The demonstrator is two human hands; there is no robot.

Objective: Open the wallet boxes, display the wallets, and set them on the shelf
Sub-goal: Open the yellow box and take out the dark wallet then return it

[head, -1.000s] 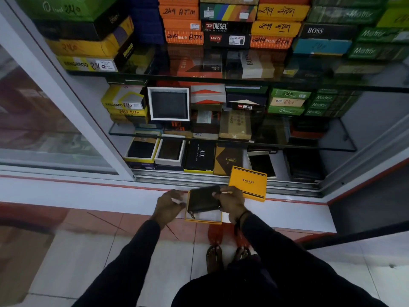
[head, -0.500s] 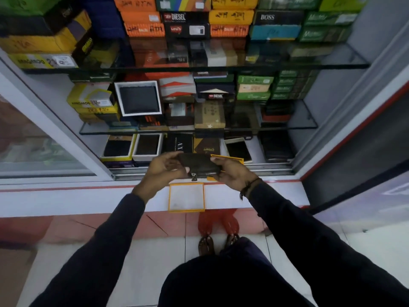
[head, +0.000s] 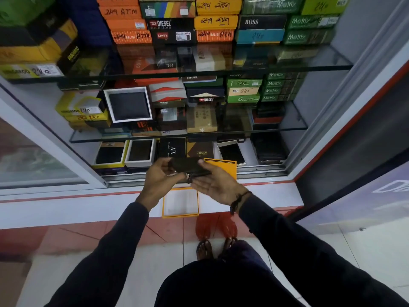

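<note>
A dark wallet (head: 188, 166) is held flat in the air between both hands, in front of the cabinet's lowest shelf. My left hand (head: 159, 178) grips its left end. My right hand (head: 218, 181) lies palm up under its right end, thumb on top. Straight below, the empty orange box tray (head: 180, 214) with a white inside rests on the white ledge (head: 66, 209). Its orange lid (head: 223, 168) leans upright behind my right hand, against the cabinet's track.
Glass shelves (head: 287, 67) carry stacks of wallet boxes. The bottom shelf holds open boxes showing wallets (head: 140, 151), and a white-framed one (head: 128, 106) stands on the middle shelf. A sliding glass door (head: 33, 162) is at the left. My sandalled feet (head: 215, 249) stand on tiles.
The wallet was lifted out of the orange tray and raised in front of the bottom shelf. My right palm has turned up under it. The camera tilted upward.
</note>
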